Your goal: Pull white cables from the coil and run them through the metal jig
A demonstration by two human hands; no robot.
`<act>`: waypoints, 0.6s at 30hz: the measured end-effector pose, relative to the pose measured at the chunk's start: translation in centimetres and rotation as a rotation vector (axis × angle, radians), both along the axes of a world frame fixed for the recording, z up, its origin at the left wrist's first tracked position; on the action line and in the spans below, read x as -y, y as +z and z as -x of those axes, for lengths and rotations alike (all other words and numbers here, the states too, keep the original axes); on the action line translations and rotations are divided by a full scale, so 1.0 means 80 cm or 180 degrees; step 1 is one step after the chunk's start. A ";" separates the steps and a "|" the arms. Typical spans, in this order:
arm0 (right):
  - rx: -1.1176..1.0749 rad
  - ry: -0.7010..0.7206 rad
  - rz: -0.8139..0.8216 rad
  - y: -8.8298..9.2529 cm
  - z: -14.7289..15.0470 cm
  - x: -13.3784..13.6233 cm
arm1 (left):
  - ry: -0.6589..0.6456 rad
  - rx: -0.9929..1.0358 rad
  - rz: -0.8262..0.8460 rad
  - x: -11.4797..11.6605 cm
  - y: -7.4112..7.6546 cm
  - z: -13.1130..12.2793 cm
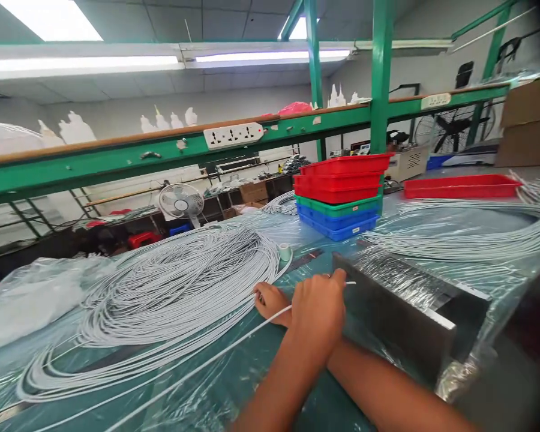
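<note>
My left hand (318,305) is closed in a fist around a white cable (216,358). The cable runs up from the lower left into this fist, and a short end sticks out past the fingers. My right forearm crosses behind the left one. My right hand (270,302) lies left of and beyond the left wrist, its fingers curled at the edge of a big coil of white cable (175,288). What those fingers hold, if anything, is hidden. To the right of my left hand stands a dark metal plate block (396,315) with clear film stretched over it.
Stacked red, green and blue trays (339,198) stand behind the hands. A red tray (461,186) and another cable coil (468,246) lie right. A small pale green spool (285,252) sits by the big coil. Plastic bags (36,294) lie left. A green shelf beam (130,159) crosses above.
</note>
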State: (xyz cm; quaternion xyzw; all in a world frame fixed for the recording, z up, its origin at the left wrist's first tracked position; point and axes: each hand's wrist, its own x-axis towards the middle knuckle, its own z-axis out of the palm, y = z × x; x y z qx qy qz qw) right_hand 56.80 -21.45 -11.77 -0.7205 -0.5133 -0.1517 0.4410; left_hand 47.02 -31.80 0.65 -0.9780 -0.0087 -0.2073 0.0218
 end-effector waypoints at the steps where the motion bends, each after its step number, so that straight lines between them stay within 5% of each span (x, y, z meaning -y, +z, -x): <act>1: 0.0014 0.0014 0.0029 0.001 -0.001 0.000 | -0.0040 -0.0068 0.0069 0.005 0.001 -0.007; 18: 0.0098 0.0064 0.0043 -0.003 -0.006 -0.006 | -0.0207 -0.0264 0.0270 0.035 -0.032 -0.021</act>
